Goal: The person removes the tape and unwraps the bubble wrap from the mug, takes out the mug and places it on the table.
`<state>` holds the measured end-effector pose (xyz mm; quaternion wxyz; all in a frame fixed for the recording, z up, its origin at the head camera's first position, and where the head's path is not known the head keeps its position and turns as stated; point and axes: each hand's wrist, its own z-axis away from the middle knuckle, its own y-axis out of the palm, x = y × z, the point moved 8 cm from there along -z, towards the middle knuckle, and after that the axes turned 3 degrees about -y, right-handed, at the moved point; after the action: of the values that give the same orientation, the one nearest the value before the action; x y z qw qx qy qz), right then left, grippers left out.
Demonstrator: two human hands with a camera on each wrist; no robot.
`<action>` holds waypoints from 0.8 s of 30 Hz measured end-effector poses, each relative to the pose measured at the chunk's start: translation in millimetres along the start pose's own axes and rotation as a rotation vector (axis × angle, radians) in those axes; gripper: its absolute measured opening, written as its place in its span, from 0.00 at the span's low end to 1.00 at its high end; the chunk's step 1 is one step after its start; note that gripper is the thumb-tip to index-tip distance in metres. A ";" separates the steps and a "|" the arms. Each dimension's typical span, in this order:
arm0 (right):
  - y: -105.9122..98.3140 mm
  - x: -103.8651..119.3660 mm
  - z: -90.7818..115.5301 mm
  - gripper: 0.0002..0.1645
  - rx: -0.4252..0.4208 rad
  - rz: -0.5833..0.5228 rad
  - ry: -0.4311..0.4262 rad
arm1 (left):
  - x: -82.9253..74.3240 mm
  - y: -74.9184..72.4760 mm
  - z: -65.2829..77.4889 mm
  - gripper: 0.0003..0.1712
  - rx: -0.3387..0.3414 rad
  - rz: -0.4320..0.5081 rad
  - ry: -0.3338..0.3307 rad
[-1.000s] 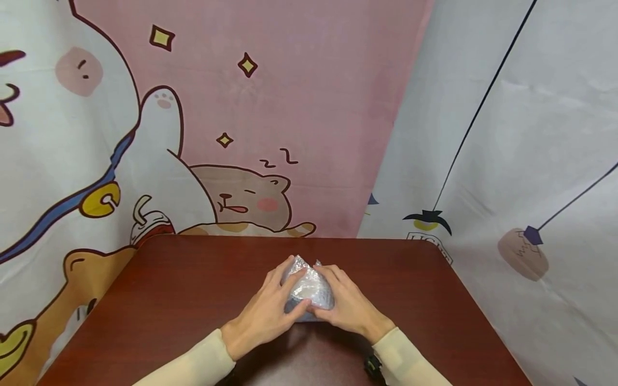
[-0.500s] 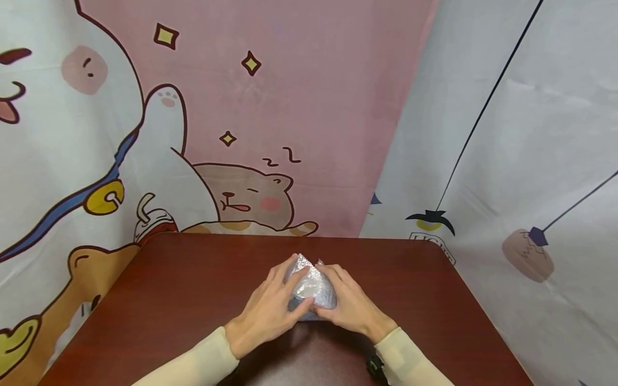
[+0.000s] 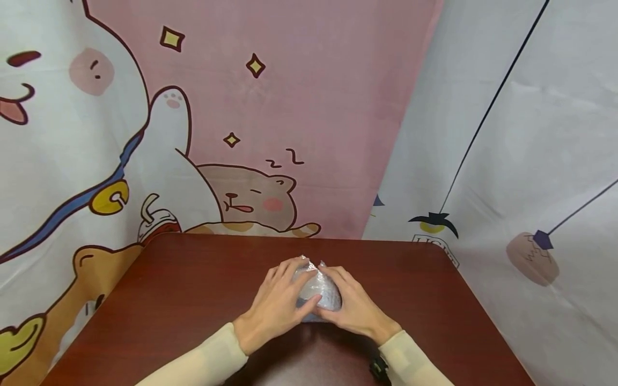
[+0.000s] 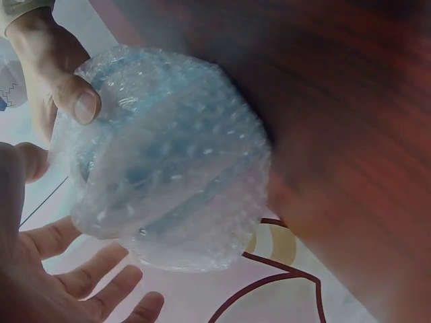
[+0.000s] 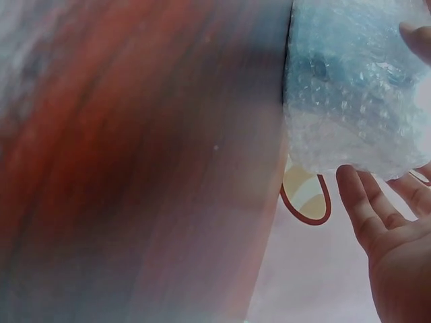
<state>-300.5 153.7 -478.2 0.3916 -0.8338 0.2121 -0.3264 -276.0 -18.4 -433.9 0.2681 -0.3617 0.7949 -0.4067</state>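
Note:
A bubble-wrapped bundle [image 3: 319, 292] sits on the table under both hands, its clear wrap bunched into points at the top. Something bluish shows through the wrap [image 4: 182, 148], but its kind cannot be made out. My left hand [image 3: 276, 303] holds the bundle's left side, fingers over the upper part and thumb at the front. Opposite it, my right hand [image 3: 359, 308] cups the right side, with its thumb near the left thumb. In the right wrist view, the right hand's fingers [image 5: 387, 215] are spread along the edge of the wrap.
The dark red-brown wooden table [image 3: 203, 284] extends around the bundle on all sides. Behind it hangs a cloth backdrop [image 3: 328, 107] with cartoon animals, close to the table's far edge. A dark band [image 3: 380, 370] is at the right wrist.
The left fingers have slid slightly right, covering more of the bundle's top. Both hands stay around the bundle, and the head view has shifted a little.

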 end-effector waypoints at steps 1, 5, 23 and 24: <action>-0.5 -0.7 0.7 0.59 0.001 -0.011 -0.001 | -2.1 -0.6 -2.1 0.29 -0.007 -0.004 0.011; -2.4 -3.8 2.9 0.58 0.007 -0.052 0.009 | -12.4 -2.5 -11.3 0.24 -0.040 -0.048 0.070; -0.7 -8.7 5.5 0.54 0.067 -0.133 0.053 | -40.0 3.5 -40.0 0.11 0.019 -0.123 0.125; -0.9 -8.5 5.6 0.54 0.064 -0.130 0.048 | -40.4 3.5 -40.2 0.10 0.028 -0.107 0.118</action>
<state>-302.4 162.3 -483.4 0.3910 -0.8246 0.1564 -0.3777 -282.2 33.2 -410.4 0.2035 -0.3751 0.7832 -0.4522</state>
